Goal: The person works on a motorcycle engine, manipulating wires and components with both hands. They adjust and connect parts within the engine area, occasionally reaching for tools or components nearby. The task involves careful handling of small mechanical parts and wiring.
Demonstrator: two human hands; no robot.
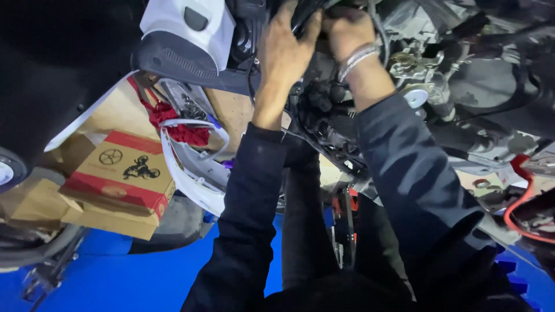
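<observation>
Right now both hands are buried in the exposed engine [347, 110] of a stripped-down motorbike, up at the top of the view. The left hand [284, 49] reaches furthest, its fingers held straight and pressed close together, the tips sliding under a black hose [306, 11] that runs slantwise, low on the left and climbing to the right. The right hand [345, 30] sits just beside it, touching or nearly so, knuckles up and fingers curled down into the machinery; what those fingers close on is hidden, so I cannot tell if they pinch anything. A silver bracelet [358, 58] rides on that wrist.

So the hose lies just past the left fingertips, above and slightly to their right, and its long axis crosses the line of both forearms. Of the two, the left hand is the one in contact; the right one is lower and works next to it, over the dark block of the engine.

Around them: a white body panel [188, 26] to the upper left, a red and brown cardboard box [118, 179] well off to the left, a red rag [173, 124] near it, a red cable [520, 202] at the right edge, and a blue floor [133, 277] below the dark sleeves.
</observation>
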